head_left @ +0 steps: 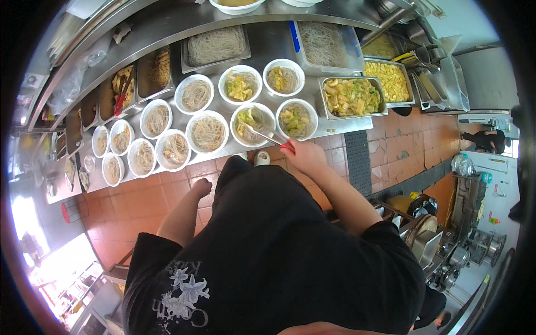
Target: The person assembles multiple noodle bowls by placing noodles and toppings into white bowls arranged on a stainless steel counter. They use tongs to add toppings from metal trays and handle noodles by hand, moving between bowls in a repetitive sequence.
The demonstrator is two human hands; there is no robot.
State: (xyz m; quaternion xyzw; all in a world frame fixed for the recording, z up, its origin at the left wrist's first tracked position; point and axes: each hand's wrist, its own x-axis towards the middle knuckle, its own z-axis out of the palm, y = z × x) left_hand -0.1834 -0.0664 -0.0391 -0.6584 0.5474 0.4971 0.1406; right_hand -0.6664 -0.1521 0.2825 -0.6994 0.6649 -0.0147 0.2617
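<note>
My right hand [306, 157] is closed round the red handles of metal tongs [267, 137]. Their tips reach into a white bowl [239, 137] of glass noodles with green and yellow cabbage on top. Three neighbouring bowls, including the nearest one on the right [297, 118], also carry cabbage over noodles. Left of these stand several white bowls with noodles and no cabbage, such as the big bowl [206, 133] in the front row. My left hand [202, 187] hangs in front of the counter, fingers curled, with nothing visible in it. A metal tray of chopped cabbage [353, 96] sits at the counter's right end.
Behind the bowls are a metal tray [216, 46] and a clear plastic tub [326, 70] of noodles. A tray of yellow pieces [388, 82] lies far right. Red tongs [120, 96] rest in a left-hand tray. A steel shelf [167, 40] overhangs the back. A person [488, 140] is far right.
</note>
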